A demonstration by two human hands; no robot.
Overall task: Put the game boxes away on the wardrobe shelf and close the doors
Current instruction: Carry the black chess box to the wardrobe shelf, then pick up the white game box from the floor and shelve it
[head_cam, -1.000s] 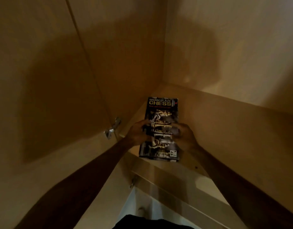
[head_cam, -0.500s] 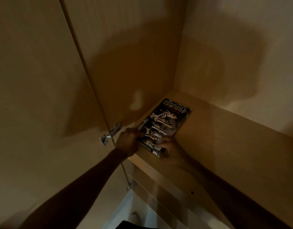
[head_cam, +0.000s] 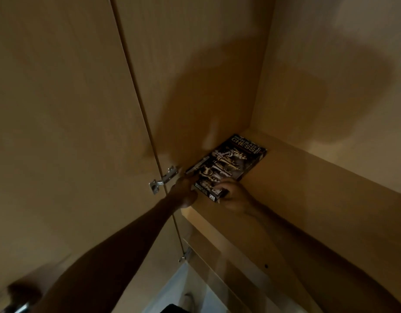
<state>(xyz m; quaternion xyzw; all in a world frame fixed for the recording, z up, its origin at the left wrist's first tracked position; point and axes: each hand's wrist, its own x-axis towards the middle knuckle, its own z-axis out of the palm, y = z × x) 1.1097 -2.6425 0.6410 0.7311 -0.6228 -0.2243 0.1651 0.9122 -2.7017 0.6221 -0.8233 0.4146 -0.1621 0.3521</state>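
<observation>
A dark chess game box (head_cam: pixel 228 163) lies flat on the wooden wardrobe shelf (head_cam: pixel 307 188), tucked into the back left corner against the side wall. My left hand (head_cam: pixel 183 193) grips the box's near left corner. My right hand (head_cam: pixel 234 196) holds its near right corner, fingers curled on the edge. Both arms reach up from below.
The open left wardrobe door (head_cam: pixel 59 132) stands at the left, with a metal hinge (head_cam: pixel 164 179) beside my left hand. A second hinge (head_cam: pixel 186 255) sits lower down. The shelf stretches to the right of the box. A metal handle (head_cam: pixel 18 306) shows bottom left.
The box has been slid deeper and leftward into the shelf corner and turned at an angle. Both hands moved from its middle to its near end.
</observation>
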